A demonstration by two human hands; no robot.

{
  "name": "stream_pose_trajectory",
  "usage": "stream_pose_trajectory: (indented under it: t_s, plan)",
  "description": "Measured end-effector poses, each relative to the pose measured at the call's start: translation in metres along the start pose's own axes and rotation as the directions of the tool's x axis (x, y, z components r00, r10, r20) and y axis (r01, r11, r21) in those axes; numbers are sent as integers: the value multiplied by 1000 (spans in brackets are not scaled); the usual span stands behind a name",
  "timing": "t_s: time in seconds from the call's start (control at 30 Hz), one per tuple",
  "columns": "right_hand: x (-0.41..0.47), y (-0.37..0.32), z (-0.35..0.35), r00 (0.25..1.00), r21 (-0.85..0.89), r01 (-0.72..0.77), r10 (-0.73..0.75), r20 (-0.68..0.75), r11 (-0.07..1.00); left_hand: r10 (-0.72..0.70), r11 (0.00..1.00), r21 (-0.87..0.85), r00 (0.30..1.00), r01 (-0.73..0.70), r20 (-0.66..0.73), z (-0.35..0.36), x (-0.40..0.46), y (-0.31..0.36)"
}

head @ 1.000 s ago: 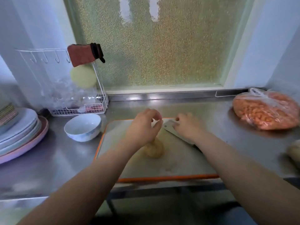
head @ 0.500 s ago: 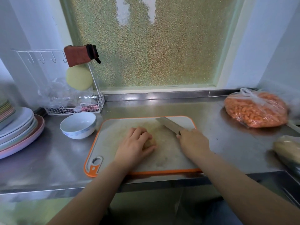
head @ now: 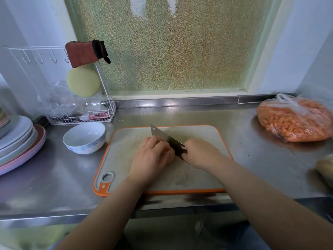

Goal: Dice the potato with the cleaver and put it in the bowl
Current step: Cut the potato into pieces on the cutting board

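On the steel counter lies a grey cutting board (head: 198, 179) with an orange rim. My left hand (head: 153, 156) lies curled over the potato in the middle of the board, hiding it completely. My right hand (head: 201, 152) grips the handle of the cleaver (head: 165, 138), whose blade stands edge-down right beside my left knuckles, tip pointing to the far left. An empty white bowl (head: 84, 137) stands on the counter just left of the board.
A stack of plates (head: 18, 141) sits at the far left. Behind the bowl stands a white wire rack (head: 81, 116) with cloths and plastic. A bag of orange pieces (head: 295, 120) lies at the right, and a blurred yellowish thing (head: 326, 168) at the right edge.
My left hand came down onto the potato and covered it. My right hand lifted the cleaver off the board and set its blade upright against my left knuckles.
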State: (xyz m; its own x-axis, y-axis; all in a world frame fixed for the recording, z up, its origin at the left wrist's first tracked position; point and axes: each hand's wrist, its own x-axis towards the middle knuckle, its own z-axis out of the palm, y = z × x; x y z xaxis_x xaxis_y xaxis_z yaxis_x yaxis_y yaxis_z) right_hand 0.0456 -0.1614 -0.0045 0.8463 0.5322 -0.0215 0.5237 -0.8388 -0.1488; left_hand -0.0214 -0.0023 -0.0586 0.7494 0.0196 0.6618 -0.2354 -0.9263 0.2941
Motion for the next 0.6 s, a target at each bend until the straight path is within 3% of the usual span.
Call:
stream_pose_trajectory:
  t_s: [0.3, 0.6]
  plan:
    - [-6, -5, 4, 999, -23, 11, -12, -50, 1000, -28, 1000, 11, 999, 28, 15, 3, 9, 6]
    - [-27, -16, -37, 998, -84, 51, -55, -39, 995, -42, 999, -27, 999, 42, 8, 6, 9, 7]
